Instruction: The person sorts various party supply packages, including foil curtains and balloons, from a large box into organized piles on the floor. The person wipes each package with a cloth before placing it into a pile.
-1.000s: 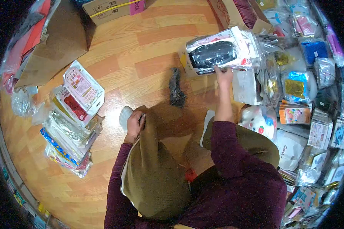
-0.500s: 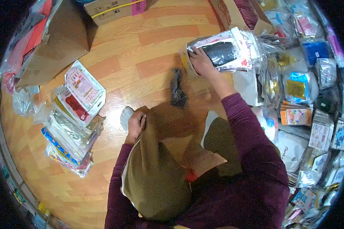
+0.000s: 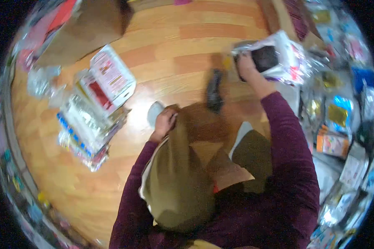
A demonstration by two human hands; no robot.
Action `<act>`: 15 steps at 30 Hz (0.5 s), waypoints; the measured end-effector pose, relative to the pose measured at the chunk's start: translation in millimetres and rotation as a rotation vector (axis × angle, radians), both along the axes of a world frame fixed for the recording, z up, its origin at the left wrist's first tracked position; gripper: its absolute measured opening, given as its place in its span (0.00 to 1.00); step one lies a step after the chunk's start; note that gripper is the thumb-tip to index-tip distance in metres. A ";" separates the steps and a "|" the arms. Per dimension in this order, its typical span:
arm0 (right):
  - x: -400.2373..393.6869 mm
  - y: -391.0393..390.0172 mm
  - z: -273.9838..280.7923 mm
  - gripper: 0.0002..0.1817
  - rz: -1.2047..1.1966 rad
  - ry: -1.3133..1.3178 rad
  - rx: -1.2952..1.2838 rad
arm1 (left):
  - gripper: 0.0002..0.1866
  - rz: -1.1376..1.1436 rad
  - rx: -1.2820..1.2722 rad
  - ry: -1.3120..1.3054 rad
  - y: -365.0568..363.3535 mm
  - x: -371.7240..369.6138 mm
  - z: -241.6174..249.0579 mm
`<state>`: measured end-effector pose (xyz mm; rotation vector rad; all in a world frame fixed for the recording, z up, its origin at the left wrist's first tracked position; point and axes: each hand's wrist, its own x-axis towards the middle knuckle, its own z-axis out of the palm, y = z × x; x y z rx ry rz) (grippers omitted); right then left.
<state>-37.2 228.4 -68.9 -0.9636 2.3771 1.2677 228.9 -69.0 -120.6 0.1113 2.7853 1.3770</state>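
Wood-plank floor (image 3: 183, 45): the right hand (image 3: 246, 66) grips a clear packet with black contents (image 3: 274, 58) near the far-right edge, the left hand (image 3: 164, 123) is curled on the knee, and a sorted stack (image 3: 93, 116) lies at left, with many packets (image 3: 340, 120) unsorted.

Floor (image 3: 162, 54): wood-look boards in alternating light and orange-brown strips, glossy, with a bright patch of reflected light near the middle. Upper left: a large brown cardboard sheet (image 3: 91, 25) lay flat beside red plastic-wrapped goods (image 3: 50, 25). Left: a stack of flat packets (image 3: 93, 112) sat on the boards, with crumpled clear plastic (image 3: 41, 81) just beside it. Right edge: a dense heap of foil and plastic packets (image 3: 340, 112) covered the floor. Upper right: an open cardboard box (image 3: 291, 16). The view was blurred throughout.
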 end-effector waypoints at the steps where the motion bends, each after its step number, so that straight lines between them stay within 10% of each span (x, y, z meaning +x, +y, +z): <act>1: -1.5 -1.2 13.7 0.15 -0.003 -0.092 -0.078 | 0.07 0.030 0.028 0.024 0.4 1.5 -6.1; 7: -10.1 15.4 27.9 0.17 -0.083 -0.246 -0.983 | 0.09 0.032 0.091 -0.070 -7.1 0.1 13.4; 15: 69.1 -38.7 42.6 0.11 -0.006 0.097 -1.573 | 0.23 1.050 -0.012 0.180 -108.7 -21.3 27.9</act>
